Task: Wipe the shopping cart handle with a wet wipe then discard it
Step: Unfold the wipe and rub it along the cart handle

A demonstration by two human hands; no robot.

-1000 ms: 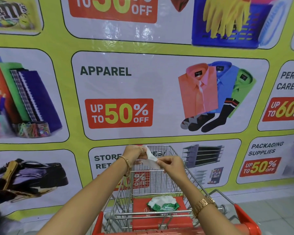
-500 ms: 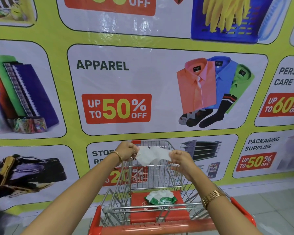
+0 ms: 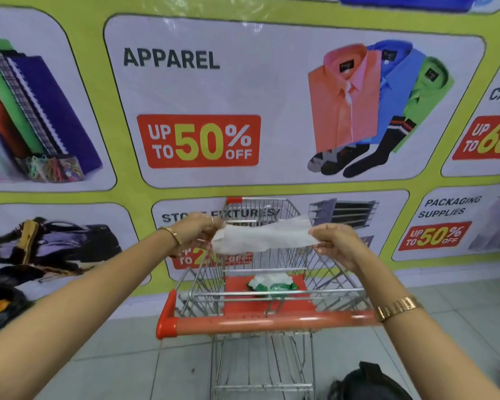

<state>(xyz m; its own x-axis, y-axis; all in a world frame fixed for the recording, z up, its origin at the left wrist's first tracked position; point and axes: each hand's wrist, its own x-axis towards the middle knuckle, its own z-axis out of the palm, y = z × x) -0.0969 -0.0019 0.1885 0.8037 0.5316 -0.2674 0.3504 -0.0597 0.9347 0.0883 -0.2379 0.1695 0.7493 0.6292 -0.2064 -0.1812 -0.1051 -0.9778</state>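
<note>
A white wet wipe (image 3: 263,237) is stretched flat between my two hands, above the wire basket of the shopping cart (image 3: 339,272). My left hand (image 3: 197,229) pinches its left end and my right hand (image 3: 337,241) pinches its right end. The cart's orange handle (image 3: 257,323) runs across below my forearms, untouched; my right wrist hides its right end. A green and white wipes pack (image 3: 272,282) lies on the cart's red child seat.
A large printed sale banner (image 3: 199,111) covers the wall just beyond the cart. A black bag (image 3: 367,383) lies on the tiled floor at the lower right. Dark items (image 3: 0,307) sit on the floor at the far left.
The wipe went from bunched between my close-set hands to pulled out wide and flat. My hands moved apart. The view tipped down, so the whole orange handle shows.
</note>
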